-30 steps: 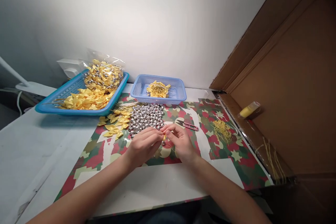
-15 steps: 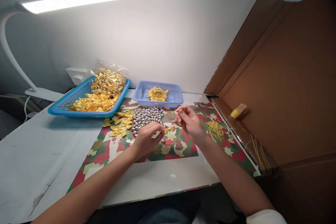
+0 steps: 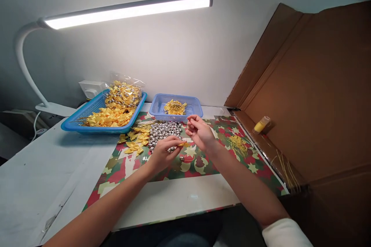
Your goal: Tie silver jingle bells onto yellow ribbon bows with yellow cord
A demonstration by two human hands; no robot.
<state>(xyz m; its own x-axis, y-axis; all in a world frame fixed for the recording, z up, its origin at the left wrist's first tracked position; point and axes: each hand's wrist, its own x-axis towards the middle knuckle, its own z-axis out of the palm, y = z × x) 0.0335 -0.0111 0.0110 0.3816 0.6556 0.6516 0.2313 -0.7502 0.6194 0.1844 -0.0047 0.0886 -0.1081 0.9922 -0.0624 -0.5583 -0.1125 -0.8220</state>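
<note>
The left hand (image 3: 164, 153) rests low over the camouflage-patterned mat (image 3: 185, 168), near the middle of the table's width, fingers curled and pinched shut on a small yellow ribbon bow (image 3: 183, 144) that pokes out from the fingertips toward the right. The bow's long axis seems to run roughly left to right, pointing at the other hand. A small silver bell (image 3: 181, 158) lies on the mat just below the bow; whether a thread joins the two is too fine to tell.

The right hand (image 3: 199, 133) is raised a little higher and farther toward the wall edge, just beside the left, palm turned inward, fingers loosely bent with thumb and forefinger close together. Whether they hold a thread cannot be told. The bow lies down and to the left of this hand, in the narrow gap between the two; the left hand is the nearer, already having it.

Behind the left hand sits a heap of silver bells (image 3: 164, 131), with loose yellow bows (image 3: 135, 142) at its left. Toward the mat's right edge lies a tuft of yellow thread (image 3: 237, 144).
</note>
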